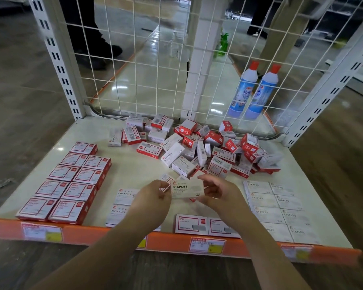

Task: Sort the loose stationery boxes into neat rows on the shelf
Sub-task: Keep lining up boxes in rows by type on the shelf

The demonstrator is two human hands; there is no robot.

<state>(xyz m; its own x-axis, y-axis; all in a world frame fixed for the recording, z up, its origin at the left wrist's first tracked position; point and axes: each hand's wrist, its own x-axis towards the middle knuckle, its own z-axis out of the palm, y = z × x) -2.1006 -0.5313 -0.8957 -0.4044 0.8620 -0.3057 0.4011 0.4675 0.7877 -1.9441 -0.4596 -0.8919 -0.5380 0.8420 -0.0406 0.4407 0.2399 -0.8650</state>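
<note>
Holding white staples box (188,189) between my left hand (155,196) and right hand (216,193), both pinching its ends, just before loose pile (208,149). Sorting midway, I judge; next needs placing among staples rows (279,208), right of pile.

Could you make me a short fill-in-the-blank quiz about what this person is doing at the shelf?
1. Both hands hold a white box printed with the word ____.
2. The unsorted pile lies toward the ____ of the shelf.
3. Behind the wire grid stand ____ blue bottles with red caps.
4. The shelf's front edge is coloured ____.

Missing words: STAPLES; back; two; orange
</note>
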